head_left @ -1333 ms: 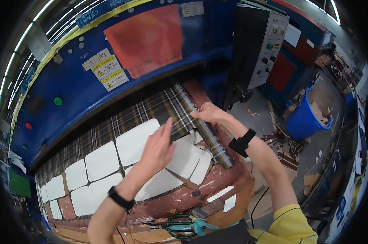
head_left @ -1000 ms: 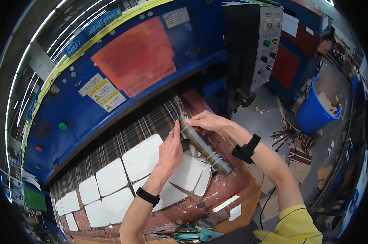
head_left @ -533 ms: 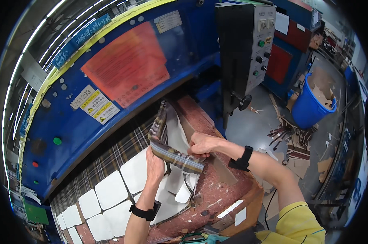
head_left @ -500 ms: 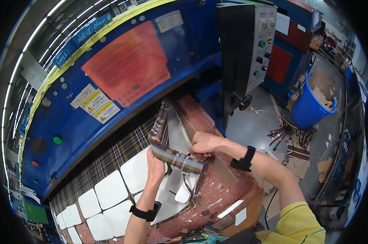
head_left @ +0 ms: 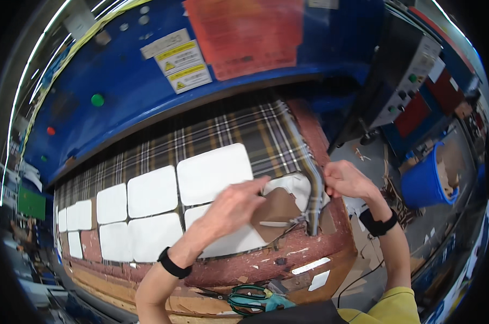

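Dark plaid fabric [head_left: 212, 129] lies across the work surface, its right edge folded into a lengthwise strip. Several white rounded panels [head_left: 214, 171] are set in rows on top of it. My left hand [head_left: 233, 208] is over the panels at the right end, fingers stretched toward a torn white and brown sheet [head_left: 279, 208]; it grips nothing. At the fabric's right edge, my right hand [head_left: 344, 178] has its fingers closed, pinching the plaid edge; the fingertips are partly hidden.
A blue machine [head_left: 131, 75] rises along the far side, with a control box [head_left: 401, 86] at the right. Scissors with green handles [head_left: 250, 298] lie at the near edge. On the floor at the right stands a blue bin [head_left: 425, 181] near scraps.
The raised, curled plaid strip has come down flat along the right edge. My left hand has let go of it and sits over the panels; my right hand has moved right. The view has shifted.
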Demonstrator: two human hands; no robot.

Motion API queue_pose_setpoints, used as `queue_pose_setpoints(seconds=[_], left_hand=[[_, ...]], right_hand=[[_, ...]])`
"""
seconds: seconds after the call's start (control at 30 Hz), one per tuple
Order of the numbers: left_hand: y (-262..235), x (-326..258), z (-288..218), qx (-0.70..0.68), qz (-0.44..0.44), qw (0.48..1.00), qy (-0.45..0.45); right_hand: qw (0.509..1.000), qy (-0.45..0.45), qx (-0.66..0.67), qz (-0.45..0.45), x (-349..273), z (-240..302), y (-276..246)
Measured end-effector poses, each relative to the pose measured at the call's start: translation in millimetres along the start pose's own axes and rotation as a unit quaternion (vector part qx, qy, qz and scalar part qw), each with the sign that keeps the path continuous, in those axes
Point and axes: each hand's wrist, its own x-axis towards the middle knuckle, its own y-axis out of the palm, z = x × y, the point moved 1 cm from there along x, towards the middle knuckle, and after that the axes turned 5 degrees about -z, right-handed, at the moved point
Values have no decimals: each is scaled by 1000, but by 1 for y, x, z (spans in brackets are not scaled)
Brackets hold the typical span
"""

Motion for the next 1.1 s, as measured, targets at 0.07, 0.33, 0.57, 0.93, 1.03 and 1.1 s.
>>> queue_pose_setpoints(seconds=[0.07, 0.33, 0.57, 0.93, 1.03, 1.1], left_hand=[[-20, -16, 32, 96, -57, 993, -36], [-35, -61, 100, 278, -58, 959, -3], [-17, -41, 106, 306, 11, 952, 25], [-6, -41, 86, 418, -24, 902, 102], [-6, -46, 89, 361, -47, 931, 26], [-8, -52, 97, 317, -98, 943, 15]], right_hand=[[989, -99, -63, -86, 0, 2, -14], [984, -175, -22, 34, 18, 94, 23], [976, -144, -105, 123, 60, 117, 82], [961, -230, -148, 45, 100, 96, 97], [965, -229, -119, 55, 99, 91, 98], [968, -223, -94, 66, 102, 86, 98]])
